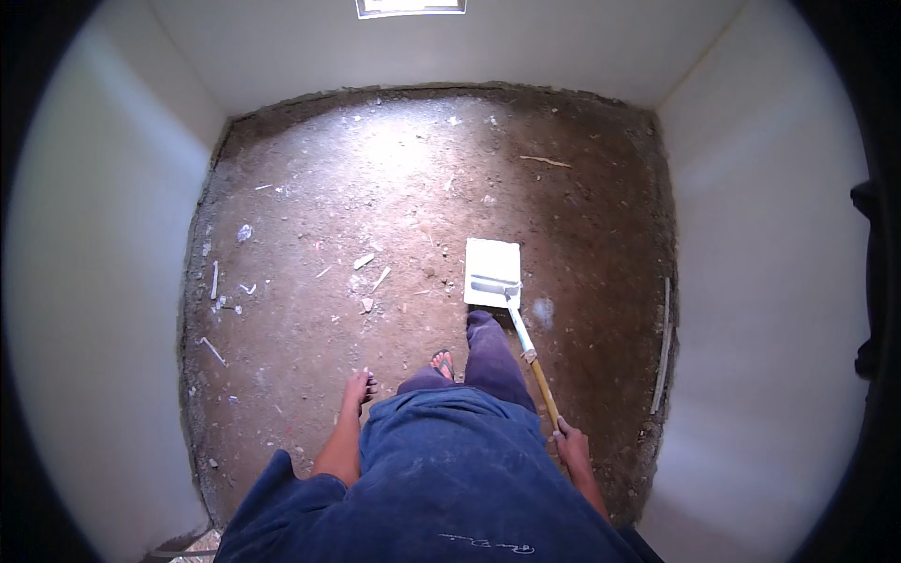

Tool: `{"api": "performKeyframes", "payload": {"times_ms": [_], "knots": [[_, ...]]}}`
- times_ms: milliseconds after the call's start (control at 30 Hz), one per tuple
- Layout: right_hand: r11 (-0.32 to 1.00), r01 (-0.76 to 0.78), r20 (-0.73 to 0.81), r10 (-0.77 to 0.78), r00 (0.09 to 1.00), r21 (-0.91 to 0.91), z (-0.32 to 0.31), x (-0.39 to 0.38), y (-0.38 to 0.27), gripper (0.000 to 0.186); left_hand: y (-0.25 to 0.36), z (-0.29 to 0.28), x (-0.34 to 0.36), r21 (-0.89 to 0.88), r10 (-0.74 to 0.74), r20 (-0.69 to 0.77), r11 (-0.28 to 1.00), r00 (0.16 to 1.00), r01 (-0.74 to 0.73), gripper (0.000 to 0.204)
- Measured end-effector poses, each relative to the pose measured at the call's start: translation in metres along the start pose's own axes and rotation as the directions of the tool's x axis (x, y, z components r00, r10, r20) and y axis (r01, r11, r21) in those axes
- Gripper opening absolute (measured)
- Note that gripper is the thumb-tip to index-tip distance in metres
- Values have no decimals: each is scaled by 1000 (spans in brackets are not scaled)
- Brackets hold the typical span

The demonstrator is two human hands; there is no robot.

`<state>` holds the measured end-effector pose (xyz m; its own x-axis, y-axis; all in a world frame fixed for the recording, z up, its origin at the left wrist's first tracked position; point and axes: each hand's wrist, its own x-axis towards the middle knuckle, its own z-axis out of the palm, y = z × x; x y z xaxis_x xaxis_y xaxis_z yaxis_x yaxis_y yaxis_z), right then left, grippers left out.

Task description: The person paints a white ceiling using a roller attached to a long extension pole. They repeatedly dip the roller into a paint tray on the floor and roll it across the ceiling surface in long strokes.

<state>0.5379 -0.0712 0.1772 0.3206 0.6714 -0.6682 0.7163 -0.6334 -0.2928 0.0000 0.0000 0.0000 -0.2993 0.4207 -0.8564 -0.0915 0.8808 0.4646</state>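
Note:
My right hand (572, 443) is closed round the wooden handle of a long-poled paint roller (540, 375) at my right side. The pole runs forward and slightly left, its upper part wrapped or coated in pale white. At its far end the roller head (492, 284) rests in a white paint tray (493, 253) on the floor ahead of my foot. White paint covers the tray's inside. My left hand (358, 386) hangs free by my left hip, fingers loosely bent and apart, with nothing seen in it.
Pale plastered walls (770, 235) stand on the left, right and far sides. Rubble, white scraps (363, 261) and a thin stick (545, 161) litter the bare dirt floor (310, 357). Long strips (663, 357) lie along the right wall. A bright opening (410, 7) shows high in the far wall.

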Motion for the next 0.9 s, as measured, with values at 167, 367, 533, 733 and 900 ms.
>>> {"api": "performKeyframes", "payload": {"times_ms": [167,367,533,733,900], "knots": [[999,-39,-4,38,999,-22,-26,-21,22,48,-7,31,0,-19,-25,45,999,999,26,39],[989,33,1,-33,999,-147,-22,-15,6,46,-4,26,-3,-56,-3,36,998,999,5,40],[995,-8,13,10,1000,-97,-16,32,-18,47,7,32,-2,-36,20,62,999,998,-18,40],[994,42,-12,-43,999,-105,-16,10,3,49,5,21,-4,-37,17,39,999,999,-16,39],[998,-26,29,28,999,-62,-27,-18,11,50,-3,16,-2,-9,-26,30,1000,999,26,38]]}}
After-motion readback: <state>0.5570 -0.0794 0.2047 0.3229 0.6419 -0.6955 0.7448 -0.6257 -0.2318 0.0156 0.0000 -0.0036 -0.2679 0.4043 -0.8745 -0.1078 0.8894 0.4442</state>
